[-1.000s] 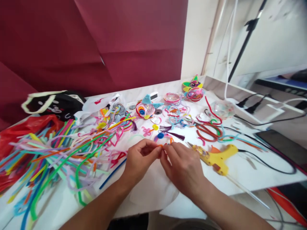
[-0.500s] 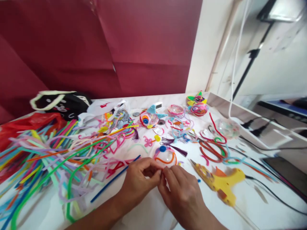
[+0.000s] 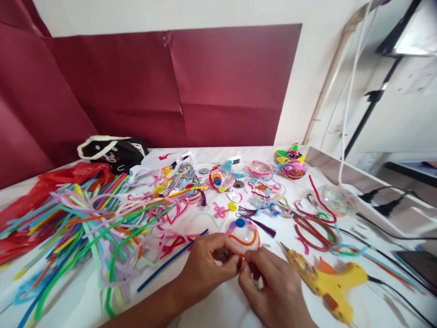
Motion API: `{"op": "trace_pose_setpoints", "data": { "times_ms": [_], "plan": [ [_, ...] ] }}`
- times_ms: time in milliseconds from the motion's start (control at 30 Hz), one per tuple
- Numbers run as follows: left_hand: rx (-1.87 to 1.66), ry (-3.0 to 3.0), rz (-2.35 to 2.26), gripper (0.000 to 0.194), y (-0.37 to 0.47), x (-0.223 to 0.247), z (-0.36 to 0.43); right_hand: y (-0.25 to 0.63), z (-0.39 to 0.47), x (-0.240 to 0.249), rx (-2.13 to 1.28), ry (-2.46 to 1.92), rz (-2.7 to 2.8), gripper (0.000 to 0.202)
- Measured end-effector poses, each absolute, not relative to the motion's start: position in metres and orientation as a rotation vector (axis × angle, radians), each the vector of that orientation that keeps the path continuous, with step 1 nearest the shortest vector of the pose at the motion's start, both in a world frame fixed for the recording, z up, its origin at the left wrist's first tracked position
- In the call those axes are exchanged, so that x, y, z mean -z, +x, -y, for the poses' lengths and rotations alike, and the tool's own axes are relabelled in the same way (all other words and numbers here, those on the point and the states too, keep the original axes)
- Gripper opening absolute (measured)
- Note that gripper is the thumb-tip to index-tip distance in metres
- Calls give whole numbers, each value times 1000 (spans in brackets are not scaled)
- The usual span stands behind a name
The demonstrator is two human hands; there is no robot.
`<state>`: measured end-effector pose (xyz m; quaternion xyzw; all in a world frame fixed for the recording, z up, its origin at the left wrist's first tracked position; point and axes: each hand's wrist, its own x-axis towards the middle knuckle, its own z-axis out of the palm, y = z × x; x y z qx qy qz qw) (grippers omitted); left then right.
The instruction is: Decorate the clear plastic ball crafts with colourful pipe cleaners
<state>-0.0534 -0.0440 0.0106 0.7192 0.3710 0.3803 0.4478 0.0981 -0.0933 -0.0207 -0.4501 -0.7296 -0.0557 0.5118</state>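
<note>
1. Left: pipe-cleaner heap [image 3: 85,214] sprawls toward the left forearm, so little slack that side. Blue pipe cleaner [image 3: 172,260] lies just beside the left hand.
2. Left hand [image 3: 210,264]: thumb and fingers in a narrow pinch on a small orange-red piece [image 3: 241,259]. Fingers cover most of it; can't tell its shape.
3. Centre: piece sits between both sets of fingertips, near side of the clear dome [image 3: 251,238]. Reads as fine two-handed shaping or joining; next move probably calls for one pinch firm, the other regripping. White tabletop [image 3: 218,310] shows between the wrists: best working room. Near edge out of frame.
4. Right hand [image 3: 276,287]: matching narrow pinch, same piece.
5. Right: yellow glue gun [image 3: 327,284] close by, nozzle toward the knuckles; tight for swinging out. Red-handled scissors [image 3: 317,234] beyond.
</note>
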Motion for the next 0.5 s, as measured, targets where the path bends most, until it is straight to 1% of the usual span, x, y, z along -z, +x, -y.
{"op": "trace_pose_setpoints", "data": {
  "times_ms": [133, 233, 333, 500],
  "plan": [
    [-1010, 2000, -930, 12, -55, -8, 43, 94, 97, 16, 95, -1098, 1671, 8],
    [-1118, 2117, -1008, 12, -60, -7, 36, 93, 101, 9, -40, -1114, 1625, 10],
    [-1176, 2101, -1137, 13, -67, -8, 23, 94, 103, 1, -167, -1100, 1646, 11],
    [-1130, 2103, -1287, 31, -75, -6, -1, 92, 109, 0, -222, -1086, 1661, 15]
  ]
}}
